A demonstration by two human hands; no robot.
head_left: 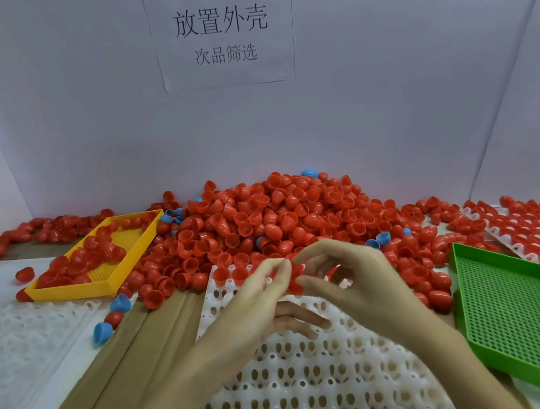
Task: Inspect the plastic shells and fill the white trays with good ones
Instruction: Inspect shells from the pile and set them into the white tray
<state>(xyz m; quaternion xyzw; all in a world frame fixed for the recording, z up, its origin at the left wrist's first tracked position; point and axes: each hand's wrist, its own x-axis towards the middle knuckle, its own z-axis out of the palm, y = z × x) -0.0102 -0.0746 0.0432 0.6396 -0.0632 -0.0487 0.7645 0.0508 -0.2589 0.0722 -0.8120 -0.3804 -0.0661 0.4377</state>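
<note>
Both hands meet over the far end of the white tray (pixel 310 365) at centre. Left hand (pixel 258 301): thumb and forefinger are pinched together at the tips, the other fingers curled beneath; what they pinch is too small to tell. Right hand (pixel 345 282): fingers arched and spread, the thumb and fingertips touching a red shell (pixel 294 282) just above the tray's second row. Two red shells sit in the tray's far row (pixel 232 274); the remaining sockets are bare. Behind the tray lies a large pile of red shells (pixel 270 217) with a few blue shells (pixel 120 303) scattered in and around it. Left: yellow tray (pixel 129 260) partly filled with red shells. Right: green mesh tray (pixel 516 312); beyond it, a filled white tray (pixel 534 228). Rear wall: paper sign (pixel 222 34).
</note>
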